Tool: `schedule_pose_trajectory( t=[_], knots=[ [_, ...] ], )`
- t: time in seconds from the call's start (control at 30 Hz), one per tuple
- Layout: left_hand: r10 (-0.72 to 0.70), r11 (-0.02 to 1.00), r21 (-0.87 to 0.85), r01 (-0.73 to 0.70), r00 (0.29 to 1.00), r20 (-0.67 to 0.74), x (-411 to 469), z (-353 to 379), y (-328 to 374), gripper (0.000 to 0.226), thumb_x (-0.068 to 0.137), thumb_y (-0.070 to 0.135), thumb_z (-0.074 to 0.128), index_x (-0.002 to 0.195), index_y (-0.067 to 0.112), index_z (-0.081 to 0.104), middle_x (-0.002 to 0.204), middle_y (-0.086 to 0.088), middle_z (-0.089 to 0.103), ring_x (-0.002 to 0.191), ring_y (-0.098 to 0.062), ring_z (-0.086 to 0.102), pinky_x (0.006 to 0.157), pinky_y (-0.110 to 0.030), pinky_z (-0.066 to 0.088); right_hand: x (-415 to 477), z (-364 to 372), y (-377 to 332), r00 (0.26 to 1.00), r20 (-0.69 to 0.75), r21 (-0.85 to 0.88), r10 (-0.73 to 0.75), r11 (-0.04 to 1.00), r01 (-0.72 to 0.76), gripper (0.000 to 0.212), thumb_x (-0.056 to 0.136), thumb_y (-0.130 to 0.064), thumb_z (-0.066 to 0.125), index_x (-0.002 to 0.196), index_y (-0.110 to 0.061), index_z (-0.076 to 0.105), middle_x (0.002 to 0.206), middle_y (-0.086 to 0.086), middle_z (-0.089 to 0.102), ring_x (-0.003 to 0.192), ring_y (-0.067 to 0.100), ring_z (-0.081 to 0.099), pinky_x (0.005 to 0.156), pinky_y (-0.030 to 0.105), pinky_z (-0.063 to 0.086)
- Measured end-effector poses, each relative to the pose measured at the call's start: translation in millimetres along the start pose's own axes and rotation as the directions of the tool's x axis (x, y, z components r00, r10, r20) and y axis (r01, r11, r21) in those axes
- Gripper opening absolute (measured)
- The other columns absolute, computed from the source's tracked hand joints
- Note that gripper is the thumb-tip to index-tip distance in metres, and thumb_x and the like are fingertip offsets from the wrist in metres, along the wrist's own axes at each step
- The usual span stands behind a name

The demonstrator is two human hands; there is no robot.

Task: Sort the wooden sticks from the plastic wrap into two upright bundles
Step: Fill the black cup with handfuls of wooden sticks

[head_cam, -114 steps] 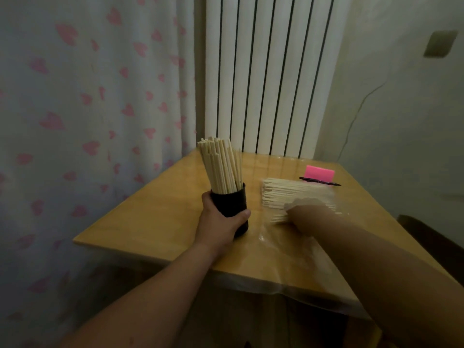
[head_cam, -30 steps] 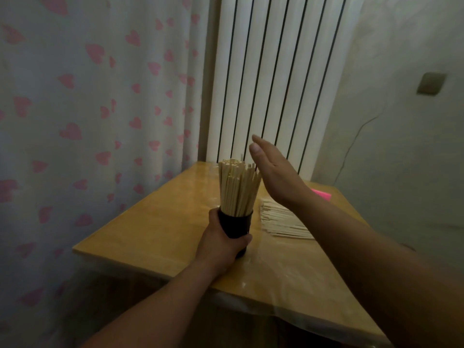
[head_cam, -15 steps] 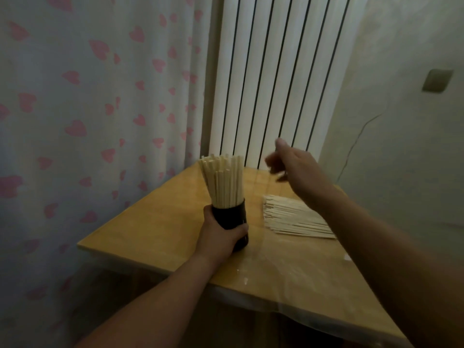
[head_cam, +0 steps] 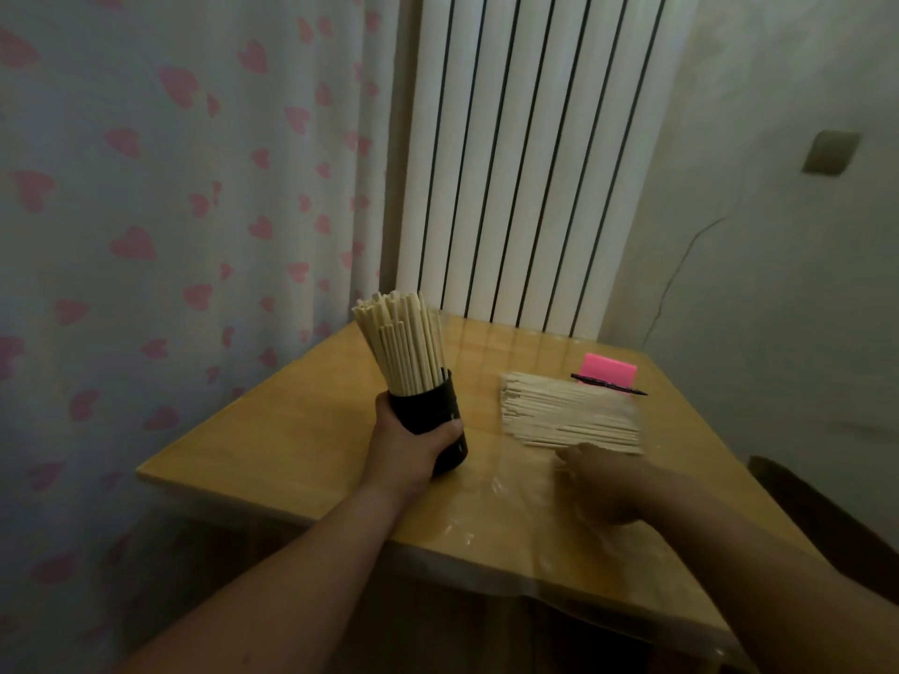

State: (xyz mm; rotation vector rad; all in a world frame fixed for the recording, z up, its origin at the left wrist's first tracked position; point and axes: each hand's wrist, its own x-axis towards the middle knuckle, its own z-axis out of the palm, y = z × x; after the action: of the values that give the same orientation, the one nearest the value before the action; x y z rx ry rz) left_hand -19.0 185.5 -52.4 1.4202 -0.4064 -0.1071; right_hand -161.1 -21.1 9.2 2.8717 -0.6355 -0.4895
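- The left hand's fingers (head_cam: 452, 427) and thumb curl around the black cup (head_cam: 430, 406), gripping its lower half; the left hand (head_cam: 411, 452) wraps it from the near side.
- The cup stands on the wooden table (head_cam: 272, 430) and holds an upright bundle of wooden sticks (head_cam: 401, 342), which fans slightly and leans a little to the left.
- The right hand (head_cam: 598, 484) is blurred and lies low over the table at the near edge of the flat pile of sticks (head_cam: 569, 415). I cannot tell whether its fingers are curled on any sticks or loose.
- The flat pile lies on its side, to the right of the cup and apart from it, on crinkled plastic wrap (head_cam: 491, 484).
- Just behind the pile sits a pink block (head_cam: 610, 369) with a black pen (head_cam: 608, 384) lying across its front.
- Beyond the table stand a white radiator (head_cam: 511, 163) and a curtain with pink hearts (head_cam: 170, 187).
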Motion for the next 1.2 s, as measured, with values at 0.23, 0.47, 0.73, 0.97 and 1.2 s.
schedule_pose_trajectory(
  t=[0.23,0.47,0.73,0.97,1.2],
  knots=[
    [0.014,0.999,0.04,-0.015,1.0,0.012,-0.1,1.7,-2.8,0.085,0.077,0.019,0.094,0.142,0.029,0.039,0.132,0.009,0.058,0.123,-0.018,0.06,0.099,-0.037,0.052,36.4,12.0,11.0,0.963,-0.243,0.049,0.115,0.993,-0.106,0.052,0.104,-0.024,0.049,0.156,-0.023,0.041,0.155,0.008,0.047,0.134,0.03,0.055,0.109,0.044,0.05],
    [0.014,0.997,0.078,-0.016,1.0,0.027,-1.5,1.9,-0.5,0.089,0.078,0.021,0.093,0.146,0.03,0.037,0.134,0.009,0.057,0.124,-0.019,0.059,0.103,-0.039,0.053,52.9,5.1,8.6,0.971,-0.223,0.006,0.086,0.996,-0.087,0.041,0.104,-0.018,0.047,0.145,-0.017,0.052,0.148,0.013,0.053,0.126,0.032,0.063,0.105,0.043,0.054],
    [0.007,0.997,0.078,-0.01,0.999,0.036,-1.7,1.9,-1.1,0.085,0.078,0.022,0.093,0.143,0.032,0.039,0.131,0.011,0.059,0.123,-0.017,0.06,0.101,-0.037,0.053,53.6,3.2,0.8,0.965,-0.202,0.04,0.164,0.986,-0.159,0.059,0.107,-0.013,0.044,0.164,-0.018,0.031,0.172,0.014,0.025,0.143,0.038,0.05,0.115,0.049,0.046],
    [0.016,0.995,0.101,-0.021,0.999,0.05,-0.2,2.0,-4.7,0.087,0.076,0.024,0.094,0.143,0.035,0.04,0.134,0.012,0.059,0.126,-0.017,0.059,0.11,-0.045,0.053,54.2,-2.5,-5.3,0.96,-0.152,0.119,0.234,0.969,-0.218,0.055,0.115,-0.025,0.029,0.168,-0.015,0.016,0.172,0.015,0.025,0.149,0.038,0.041,0.12,0.046,0.038],
    [0.023,0.993,0.111,-0.029,0.998,0.057,0.1,1.9,-5.8,0.087,0.076,0.024,0.094,0.144,0.035,0.04,0.135,0.012,0.059,0.127,-0.016,0.059,0.109,-0.044,0.054,54.4,1.2,0.5,0.963,-0.19,0.146,0.193,0.975,-0.167,0.059,0.116,-0.041,0.022,0.17,-0.02,0.008,0.173,0.016,0.022,0.156,0.038,0.029,0.126,0.047,0.025]
  ],
)
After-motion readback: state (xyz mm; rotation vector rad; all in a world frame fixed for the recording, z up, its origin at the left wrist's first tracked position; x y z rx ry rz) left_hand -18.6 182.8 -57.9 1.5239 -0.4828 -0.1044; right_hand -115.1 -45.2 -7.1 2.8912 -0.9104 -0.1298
